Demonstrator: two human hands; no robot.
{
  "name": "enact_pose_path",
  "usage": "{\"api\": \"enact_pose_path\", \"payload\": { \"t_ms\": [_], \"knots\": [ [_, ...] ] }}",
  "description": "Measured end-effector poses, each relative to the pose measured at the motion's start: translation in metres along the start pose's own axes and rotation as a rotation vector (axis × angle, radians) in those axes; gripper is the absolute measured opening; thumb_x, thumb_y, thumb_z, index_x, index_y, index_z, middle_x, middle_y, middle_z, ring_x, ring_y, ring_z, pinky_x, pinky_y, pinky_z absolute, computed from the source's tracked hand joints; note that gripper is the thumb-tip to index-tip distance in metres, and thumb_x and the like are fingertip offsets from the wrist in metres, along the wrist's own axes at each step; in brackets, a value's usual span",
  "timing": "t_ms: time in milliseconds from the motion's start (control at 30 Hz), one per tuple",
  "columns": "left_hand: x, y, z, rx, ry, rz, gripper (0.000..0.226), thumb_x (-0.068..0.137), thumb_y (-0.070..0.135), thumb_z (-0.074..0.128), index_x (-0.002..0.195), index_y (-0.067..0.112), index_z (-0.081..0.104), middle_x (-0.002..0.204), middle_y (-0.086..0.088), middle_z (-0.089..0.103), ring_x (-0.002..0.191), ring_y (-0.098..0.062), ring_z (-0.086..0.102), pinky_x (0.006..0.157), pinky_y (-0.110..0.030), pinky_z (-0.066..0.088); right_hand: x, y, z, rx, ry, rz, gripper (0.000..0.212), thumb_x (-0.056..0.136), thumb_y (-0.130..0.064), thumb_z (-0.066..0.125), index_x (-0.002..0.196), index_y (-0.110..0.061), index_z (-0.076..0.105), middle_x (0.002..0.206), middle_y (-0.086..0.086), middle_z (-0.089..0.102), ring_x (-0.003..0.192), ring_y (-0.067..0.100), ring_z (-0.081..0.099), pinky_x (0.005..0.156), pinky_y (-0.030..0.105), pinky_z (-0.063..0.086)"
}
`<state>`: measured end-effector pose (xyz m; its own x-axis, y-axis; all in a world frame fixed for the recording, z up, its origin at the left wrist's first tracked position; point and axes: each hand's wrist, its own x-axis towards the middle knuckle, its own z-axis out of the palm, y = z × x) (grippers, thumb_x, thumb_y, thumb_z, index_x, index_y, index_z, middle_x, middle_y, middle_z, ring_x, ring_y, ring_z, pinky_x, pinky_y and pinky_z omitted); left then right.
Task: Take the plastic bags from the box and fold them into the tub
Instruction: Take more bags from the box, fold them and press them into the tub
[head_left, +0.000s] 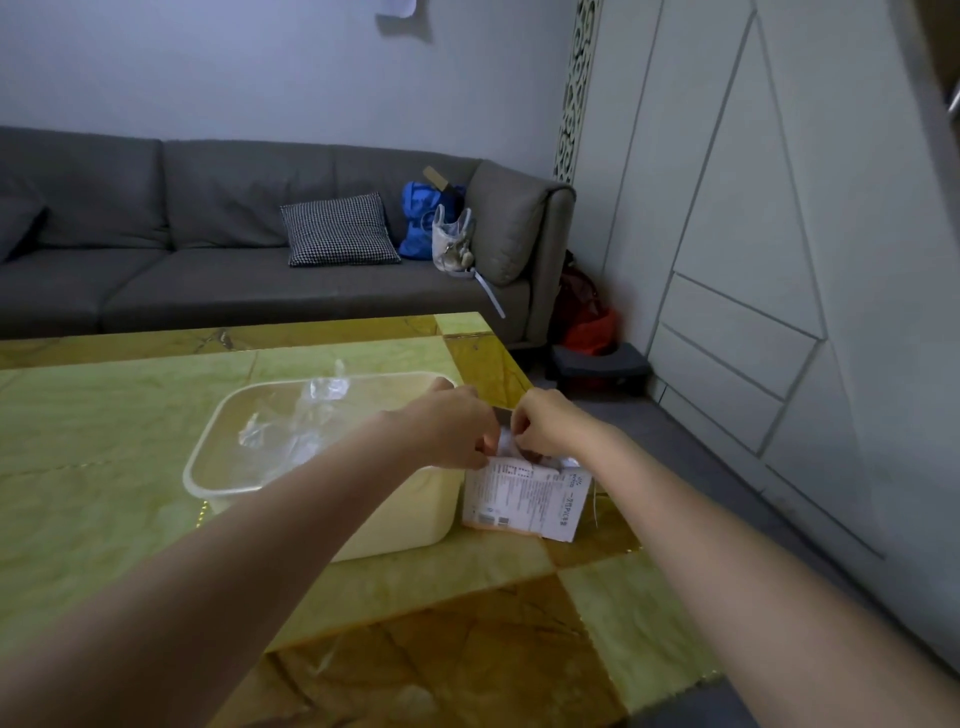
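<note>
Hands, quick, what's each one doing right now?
Left hand: pinching the thin white plastic bag atop the small white printed cardboard box.
Right hand: pinching the same bag.

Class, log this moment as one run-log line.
both hands pinching plastic at white printed cardboard box top | clear plastic tub holds crumpled bags | green table

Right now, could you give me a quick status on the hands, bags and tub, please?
Left hand and right hand both pinching a plastic bag at the box top. Tub beside it, clear bags inside. Nothing obstructing.
</note>
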<state>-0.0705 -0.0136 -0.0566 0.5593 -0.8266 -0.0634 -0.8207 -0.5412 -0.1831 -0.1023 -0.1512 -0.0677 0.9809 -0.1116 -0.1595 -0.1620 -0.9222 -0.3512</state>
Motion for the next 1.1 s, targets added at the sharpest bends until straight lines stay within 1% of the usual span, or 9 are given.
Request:
{"api": "enact_pose_path", "payload": {
  "t_ms": [167, 333, 567, 667, 733, 800, 933, 1000, 1100],
  "knots": [
    [0.007, 0.003, 0.000, 0.021, -0.006, -0.007, 0.026, 0.091, 0.031, 0.052, 0.114, 0.026, 0.061, 0.117, 0.006, 0.060, 0.118, -0.016, 0.042, 0.102, -0.035, 0.031, 0.004, 0.019, -0.007, 0.235, -0.041, 0.049, 0.031, 0.099, -0.015, 0.045, 0.096, 0.009, 0.065, 0.069, 0.013, 0.065, 0.062, 0.022, 0.065, 0.065, 0.030, 0.054],
    [0.008, 0.012, 0.000, 0.035, -0.043, 0.011, 0.028, 0.093, 0.026, 0.049, 0.120, 0.028, 0.057, 0.124, 0.007, 0.053, 0.121, -0.016, 0.039, 0.099, -0.033, 0.027, 0.000, 0.013, -0.010, 0.302, 0.019, 0.046, 0.046, 0.092, -0.046, 0.052, 0.081, -0.003, 0.062, 0.059, 0.005, 0.061, 0.044, 0.009, 0.056, 0.046, 0.017, 0.046],
    [0.007, 0.015, -0.002, -0.034, -0.080, -0.006, 0.044, 0.091, 0.024, 0.053, 0.133, 0.032, 0.044, 0.127, 0.008, 0.054, 0.120, -0.015, 0.039, 0.100, -0.033, 0.025, 0.000, 0.018, -0.018, 0.138, 0.080, 0.120, 0.016, 0.090, -0.012, 0.057, 0.093, -0.001, 0.069, 0.077, 0.011, 0.066, 0.060, 0.018, 0.064, 0.055, 0.024, 0.050],
    [0.009, 0.017, -0.003, -0.021, -0.094, -0.019, 0.051, 0.090, 0.025, 0.055, 0.138, 0.031, 0.038, 0.130, 0.008, 0.053, 0.122, -0.016, 0.039, 0.101, -0.033, 0.025, 0.001, 0.018, -0.025, 0.219, 0.192, 0.118, 0.028, 0.094, -0.026, 0.054, 0.080, -0.002, 0.060, 0.071, 0.008, 0.059, 0.063, 0.023, 0.062, 0.061, 0.029, 0.049],
    [0.010, 0.019, -0.003, -0.010, -0.119, -0.027, 0.053, 0.090, 0.026, 0.056, 0.139, 0.032, 0.036, 0.132, 0.008, 0.051, 0.124, -0.017, 0.038, 0.103, -0.035, 0.024, -0.004, 0.014, -0.027, 0.232, 0.092, 0.102, 0.038, 0.090, -0.040, 0.060, 0.076, -0.005, 0.057, 0.067, 0.006, 0.059, 0.056, 0.019, 0.058, 0.060, 0.028, 0.050],
    [0.010, 0.021, -0.001, -0.004, -0.138, -0.029, 0.052, 0.089, 0.027, 0.056, 0.138, 0.033, 0.038, 0.133, 0.007, 0.050, 0.125, -0.017, 0.036, 0.105, -0.037, 0.023, -0.006, 0.014, -0.024, 0.151, 0.016, 0.115, 0.030, 0.087, -0.033, 0.066, 0.085, -0.002, 0.064, 0.080, 0.011, 0.067, 0.065, 0.021, 0.064, 0.067, 0.032, 0.056],
    [0.010, 0.021, 0.004, -0.007, -0.157, -0.037, 0.050, 0.089, 0.025, 0.057, 0.136, 0.031, 0.043, 0.130, 0.006, 0.052, 0.126, -0.019, 0.036, 0.107, -0.040, 0.024, 0.003, 0.013, -0.025, 0.234, 0.358, 0.078, 0.014, 0.089, -0.009, 0.058, 0.090, -0.003, 0.070, 0.097, 0.015, 0.069, 0.089, 0.028, 0.067, 0.083, 0.042, 0.055],
    [0.010, 0.022, 0.004, 0.010, -0.164, -0.037, 0.049, 0.089, 0.025, 0.057, 0.136, 0.030, 0.043, 0.130, 0.004, 0.052, 0.126, -0.020, 0.037, 0.107, -0.041, 0.023, 0.004, 0.003, -0.040, 0.449, 0.572, 0.016, 0.016, 0.090, -0.009, 0.055, 0.090, -0.003, 0.069, 0.088, 0.013, 0.068, 0.086, 0.027, 0.065, 0.084, 0.043, 0.054],
    [0.005, 0.019, -0.006, -0.089, -0.072, -0.093, 0.039, 0.091, 0.027, 0.055, 0.129, 0.026, 0.050, 0.124, 0.003, 0.056, 0.119, -0.017, 0.044, 0.104, -0.035, 0.027, -0.001, -0.013, -0.064, 0.614, 0.630, -0.078, 0.016, 0.089, -0.010, 0.055, 0.086, -0.005, 0.070, 0.066, 0.002, 0.060, 0.072, 0.018, 0.058, 0.080, 0.038, 0.052]
  ]
}}
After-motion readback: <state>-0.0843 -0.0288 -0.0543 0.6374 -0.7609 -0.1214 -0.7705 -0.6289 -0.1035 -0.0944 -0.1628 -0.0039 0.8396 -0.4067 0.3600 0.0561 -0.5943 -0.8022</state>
